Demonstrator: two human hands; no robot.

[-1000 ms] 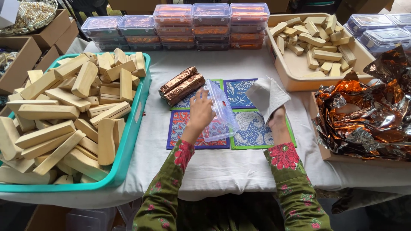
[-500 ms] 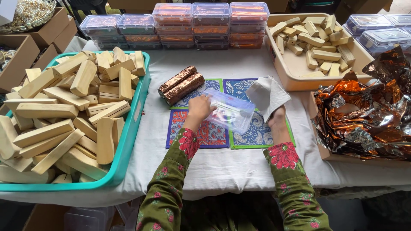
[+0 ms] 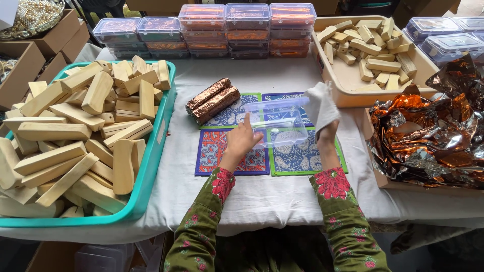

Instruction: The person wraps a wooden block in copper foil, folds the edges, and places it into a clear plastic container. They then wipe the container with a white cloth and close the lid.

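In the head view, a clear plastic box [image 3: 276,123] is held by the left hand [image 3: 243,140], fingers curled against its near-left side, over the patterned mats [image 3: 237,153] at the table's middle. A grey cloth [image 3: 320,107] is pinched in the right hand [image 3: 327,135], just beside the box.

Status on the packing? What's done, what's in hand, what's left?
Done: stacked filled lidded boxes at the back; two foil-wrapped bars on the mats. In hand: left hand holds an empty clear box, right hand a cloth. Left: many bare wooden blocks in the teal tray.
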